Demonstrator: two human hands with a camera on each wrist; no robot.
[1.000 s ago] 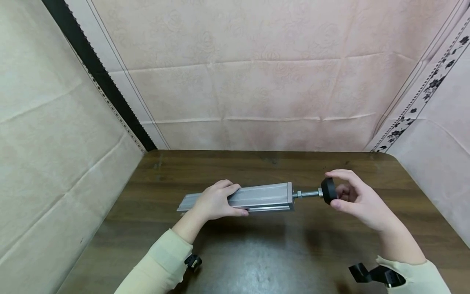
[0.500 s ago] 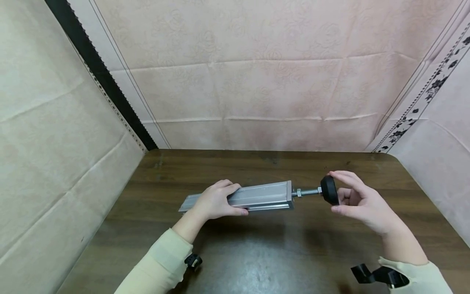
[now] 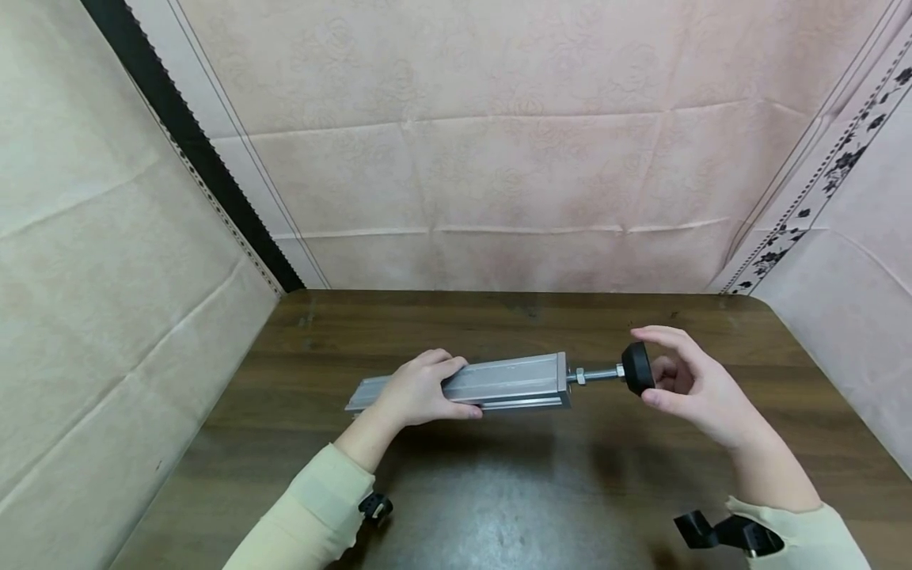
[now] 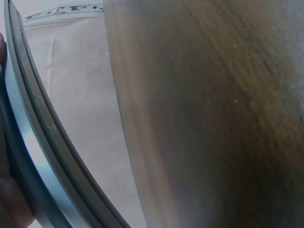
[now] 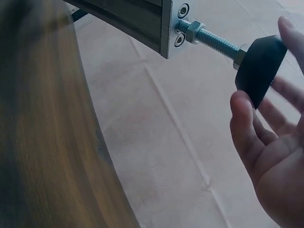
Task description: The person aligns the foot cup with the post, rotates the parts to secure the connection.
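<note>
My left hand (image 3: 425, 389) grips a long grey aluminium profile (image 3: 514, 380) near its middle, thumb along the near side. From the profile's right end plate, which has two socket screws, sticks a threaded rod (image 5: 218, 42) with a hex nut (image 5: 194, 32) close to the plate. A black levelling foot (image 3: 637, 368) sits on the rod's outer end. My right hand (image 3: 694, 388) pinches the foot's rim between thumb and forefinger, the other fingers bent behind it. In the left wrist view, the profile (image 4: 35, 142) runs down the left edge and most of the hand is out of frame.
The brown wood-grain table (image 3: 499, 491) lies below the hands, its far edge meeting a pale cloth backdrop (image 3: 463, 174). Cloth walls (image 3: 107, 317) also rise at the left and right. Black camera mounts (image 3: 727, 532) are strapped at both wrists.
The right hand shifts slightly right, then back left, while the foot's tilt changes a little with it. The left hand and the profile stay almost still.
</note>
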